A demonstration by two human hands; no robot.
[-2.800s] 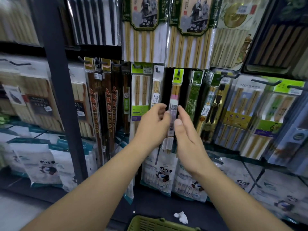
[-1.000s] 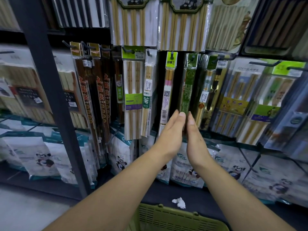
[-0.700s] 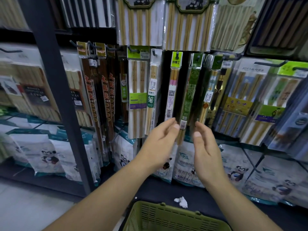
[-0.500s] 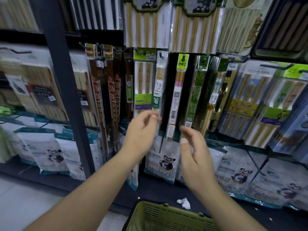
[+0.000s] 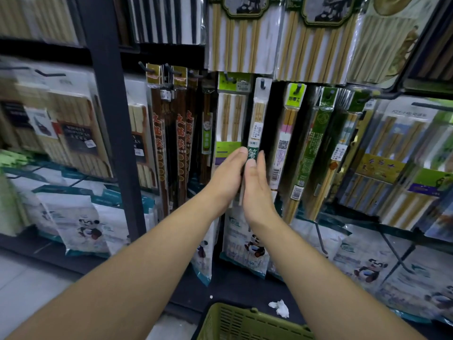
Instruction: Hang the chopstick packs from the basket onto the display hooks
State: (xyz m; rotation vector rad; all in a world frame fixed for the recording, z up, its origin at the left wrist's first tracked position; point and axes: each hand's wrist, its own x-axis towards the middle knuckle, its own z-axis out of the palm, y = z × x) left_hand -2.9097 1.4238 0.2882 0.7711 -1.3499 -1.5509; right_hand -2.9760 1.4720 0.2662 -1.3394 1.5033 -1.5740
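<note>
A narrow clear chopstick pack with a dark green label hangs from a display hook. My left hand and my right hand press flat against its lower part from either side, fingers straight. To its right hang a pack with a yellow-green header and pink bands and a dark green pack. The olive green basket shows at the bottom edge; its contents are hidden.
A dark steel upright stands left of the hooks. Wide chopstick packs fill the upper row and both sides. White bags with panda prints lean on the low shelf. A crumpled white paper lies near the basket.
Both hands moved left from the dark green pack, past the pink-banded one, and now close flat around the narrow pack with the green label.
</note>
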